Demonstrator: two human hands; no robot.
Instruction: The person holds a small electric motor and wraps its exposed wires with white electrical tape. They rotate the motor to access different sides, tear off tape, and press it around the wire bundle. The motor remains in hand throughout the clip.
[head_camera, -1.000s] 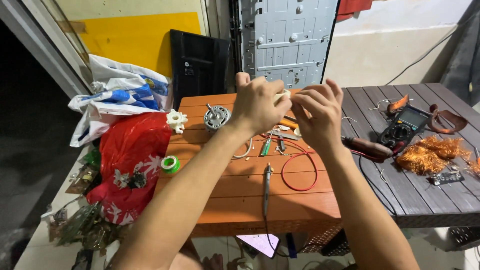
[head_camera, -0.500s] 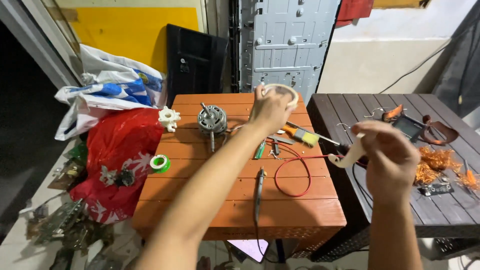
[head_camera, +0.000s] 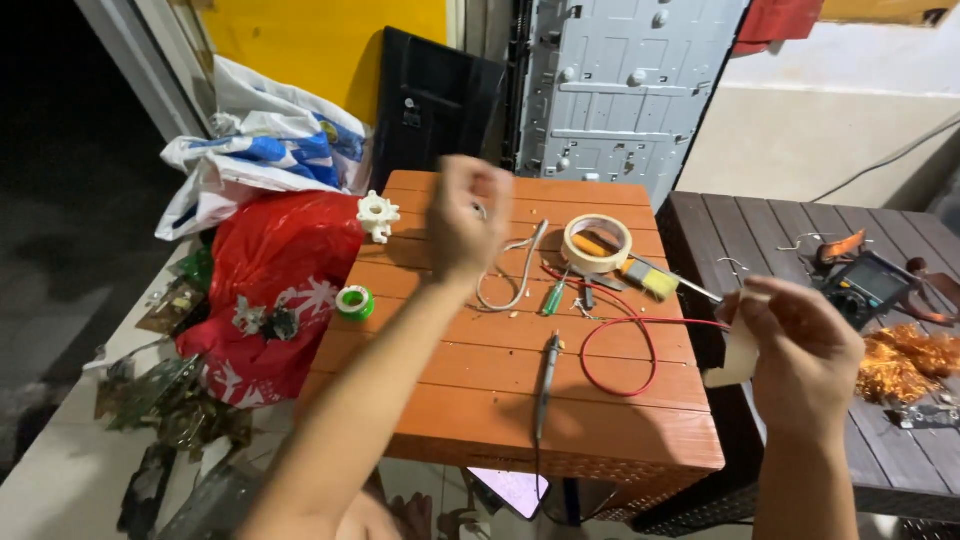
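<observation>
1. Pinched in the right hand (head_camera: 800, 350) grip is one small pale strip of tape (head_camera: 740, 355), held up off to the right of the orange tabletop (head_camera: 450, 390), above its edge.
2. One left hand (head_camera: 465, 225) is up over the back of the orange tabletop. It is curled like a fist and blurry, so I cannot tell if its grip has anything in it.
3. One roll of pale tape (head_camera: 597, 243) lies flat on the orange tabletop, between the two hands.
4. Just beside the roll lie one screwdriver with a yellow handle (head_camera: 655, 280) and one small green screwdriver (head_camera: 553, 298).
5. One red wire (head_camera: 615, 345) makes a loop near the middle. One white wire (head_camera: 510, 275) bends close to the left hand.
6. One thin dark tool with a cord (head_camera: 547, 375) lies near the front edge.
7. One small green roll (head_camera: 354, 301) sits at the left edge. One white plastic wheel (head_camera: 378, 214) sits at the back left corner.
8. A second tabletop, dark and slatted (head_camera: 790, 225), stands right next to the orange one. On it are one meter with a screen (head_camera: 868, 285) and one pile of orange copper wire (head_camera: 905, 365).
9. On the floor to the left are one red bag (head_camera: 270, 290) and one blue and white bag (head_camera: 265, 150).
10. Behind are a yellow wall (head_camera: 320, 40), a black panel (head_camera: 435, 105) and a grey metal panel (head_camera: 620, 90).
</observation>
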